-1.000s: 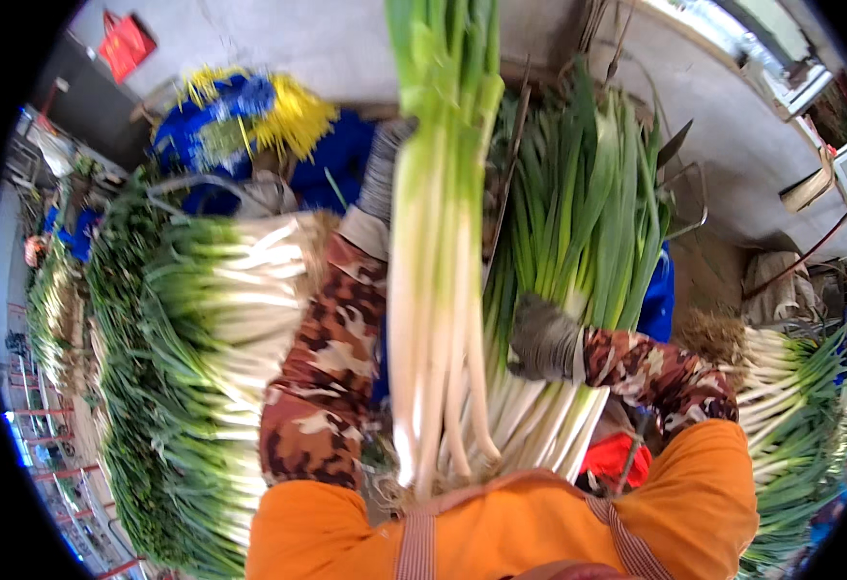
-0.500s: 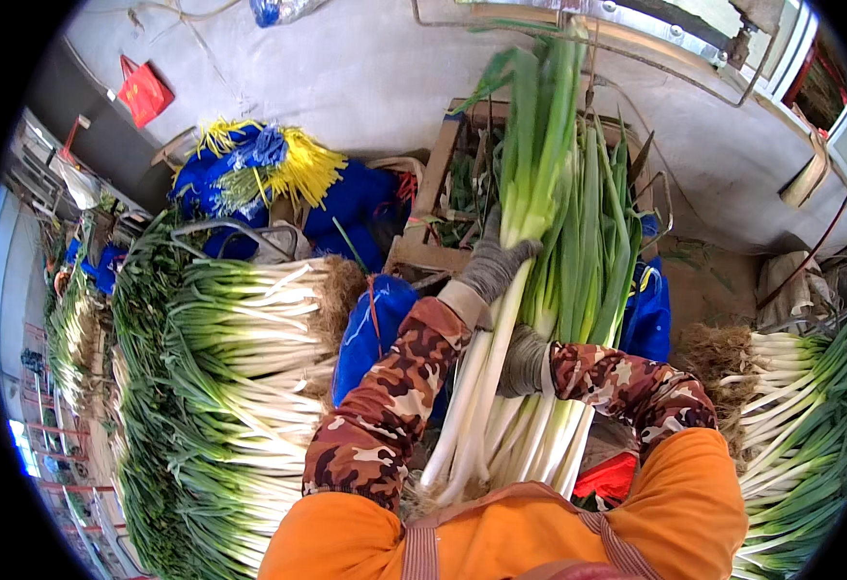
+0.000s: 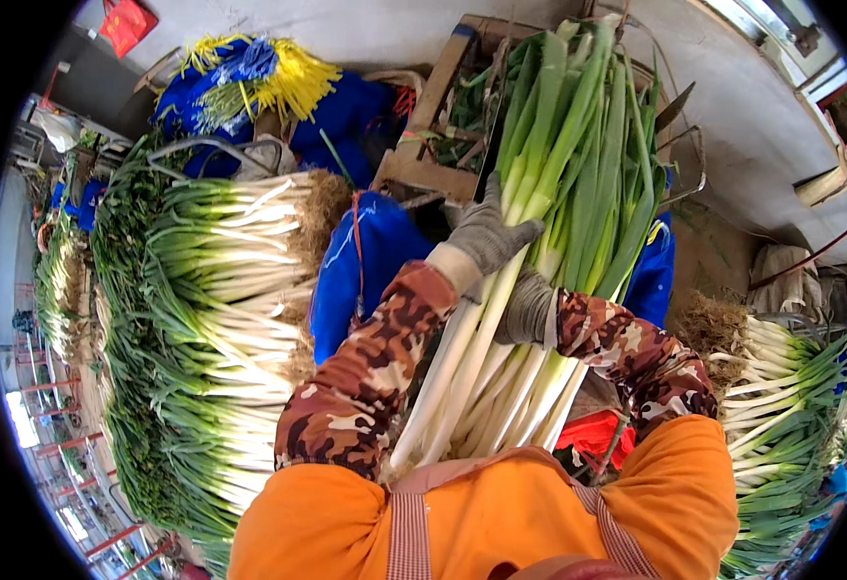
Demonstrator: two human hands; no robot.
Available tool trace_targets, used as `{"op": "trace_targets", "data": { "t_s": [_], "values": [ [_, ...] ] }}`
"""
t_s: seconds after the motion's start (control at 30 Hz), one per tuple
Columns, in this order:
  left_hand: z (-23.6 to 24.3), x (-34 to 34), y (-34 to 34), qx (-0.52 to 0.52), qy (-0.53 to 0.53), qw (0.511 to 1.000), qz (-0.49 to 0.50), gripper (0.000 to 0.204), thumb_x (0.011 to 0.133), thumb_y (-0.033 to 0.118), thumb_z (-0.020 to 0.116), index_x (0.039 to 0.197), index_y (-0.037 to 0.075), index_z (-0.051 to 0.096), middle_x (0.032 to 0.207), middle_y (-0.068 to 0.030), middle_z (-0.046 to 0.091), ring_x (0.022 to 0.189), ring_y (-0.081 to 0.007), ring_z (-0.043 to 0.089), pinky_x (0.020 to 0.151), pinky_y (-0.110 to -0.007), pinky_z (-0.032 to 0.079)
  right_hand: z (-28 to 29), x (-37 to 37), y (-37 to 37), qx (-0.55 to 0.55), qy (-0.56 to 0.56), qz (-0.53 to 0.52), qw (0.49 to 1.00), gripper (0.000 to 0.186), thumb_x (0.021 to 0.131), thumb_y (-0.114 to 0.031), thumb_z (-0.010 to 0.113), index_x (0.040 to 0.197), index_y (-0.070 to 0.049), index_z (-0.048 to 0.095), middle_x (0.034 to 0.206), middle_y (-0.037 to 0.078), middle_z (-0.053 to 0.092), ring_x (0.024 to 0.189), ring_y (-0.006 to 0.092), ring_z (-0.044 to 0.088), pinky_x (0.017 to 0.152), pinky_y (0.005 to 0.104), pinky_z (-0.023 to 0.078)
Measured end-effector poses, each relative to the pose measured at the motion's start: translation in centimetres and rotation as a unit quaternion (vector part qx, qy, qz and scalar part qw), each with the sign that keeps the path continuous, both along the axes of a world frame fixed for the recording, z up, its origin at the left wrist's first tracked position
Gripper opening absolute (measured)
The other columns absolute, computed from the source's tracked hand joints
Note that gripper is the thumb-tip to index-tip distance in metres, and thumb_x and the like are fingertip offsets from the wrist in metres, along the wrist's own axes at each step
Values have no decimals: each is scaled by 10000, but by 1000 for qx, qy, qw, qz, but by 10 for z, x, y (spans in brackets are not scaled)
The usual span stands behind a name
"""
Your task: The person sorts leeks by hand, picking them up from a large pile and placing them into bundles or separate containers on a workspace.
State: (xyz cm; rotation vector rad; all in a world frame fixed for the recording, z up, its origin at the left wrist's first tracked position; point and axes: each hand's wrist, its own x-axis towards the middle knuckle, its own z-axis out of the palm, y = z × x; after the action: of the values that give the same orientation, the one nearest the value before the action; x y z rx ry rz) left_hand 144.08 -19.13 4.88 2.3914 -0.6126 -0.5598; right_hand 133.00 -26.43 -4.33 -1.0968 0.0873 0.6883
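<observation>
A thick bunch of long green onions, white stalks toward me and green tops pointing away, lies across my lap. My left hand, in a grey glove, is closed over the stalks where white turns to green. Just below it my right hand, also gloved in grey, wraps around the bunch from the right side. Both forearms wear camouflage sleeves, and an orange apron covers my front.
A tall stack of green onions rises on my left, another pile lies on the right. Blue cloth, a wooden crate and yellow and blue ties sit ahead on the concrete floor.
The bunch has swung down from upright in front of my face to slanting away to the right. My left hand slid along the stalks; the right hand kept its hold.
</observation>
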Motion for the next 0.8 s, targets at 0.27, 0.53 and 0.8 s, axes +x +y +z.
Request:
{"op": "trace_targets", "data": {
  "t_s": [0.27, 0.53, 0.8],
  "values": [
    [-10, -18, 13, -119, 164, 976, 81, 1114, 744, 535, 729, 1518, 16, 120, 1436, -350, 336, 1351, -435, 353, 1123, -383, 294, -17, -5, -11, -462, -310, 209, 804, 521, 925, -413, 401, 1383, -180, 485, 1362, 84, 526, 1252, 274, 483, 1095, 414, 341],
    [-72, 23, -3, -177, 273, 942, 77, 1139, 718, 623, 690, 1506, 1, 150, 1426, -305, 399, 1342, -383, 397, 1090, -378, 348, 128, 17, 13, -620, -333, 325, 632, 372, 805, -354, 639, 1101, -129, 655, 1136, 128, 623, 1096, 321, 549, 1019, 414, 394],
    [-73, -5, 4, -275, 251, 915, 153, 1017, 767, 492, 737, 1523, 104, 178, 1478, -239, 355, 1317, -395, 404, 1097, -387, 333, 174, 21, -23, -725, -352, 52, 589, 476, 818, -271, 641, 1241, -63, 572, 1298, 119, 560, 1238, 272, 491, 1108, 419, 305]
  ]
}}
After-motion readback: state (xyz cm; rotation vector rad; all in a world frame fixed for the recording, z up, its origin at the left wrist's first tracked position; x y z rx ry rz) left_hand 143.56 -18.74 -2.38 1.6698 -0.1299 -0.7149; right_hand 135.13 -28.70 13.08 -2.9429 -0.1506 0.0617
